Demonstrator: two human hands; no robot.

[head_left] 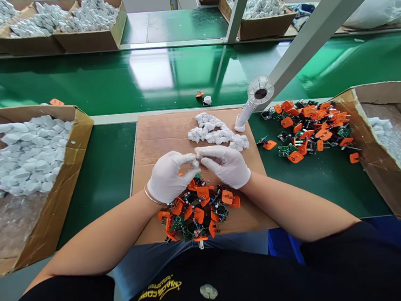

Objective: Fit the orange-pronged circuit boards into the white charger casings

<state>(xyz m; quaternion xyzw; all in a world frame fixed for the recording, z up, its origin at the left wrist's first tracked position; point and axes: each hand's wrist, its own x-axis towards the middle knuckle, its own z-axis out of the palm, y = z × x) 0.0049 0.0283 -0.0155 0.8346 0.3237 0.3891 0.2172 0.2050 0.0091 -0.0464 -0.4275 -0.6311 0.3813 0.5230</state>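
Note:
My left hand (172,175) and my right hand (225,165), both in white gloves, meet fingertip to fingertip above a brown cardboard sheet (157,135). Each hand is closed in a pinch. Something small and pale seems to sit between the fingertips, but the gloves mostly hide it. Just below the hands lies a pile of green circuit boards with orange plug covers (199,214), some with metal prongs showing. Beyond the fingers is a loose heap of small white plastic caps (211,130).
Cardboard boxes of white caps stand at left (84,132) and right (372,154). More orange-and-green plug boards (310,124) are heaped at right. A clear plastic holder (249,106) and a slanted grey post (302,34) rise near a green conveyor belt (103,79).

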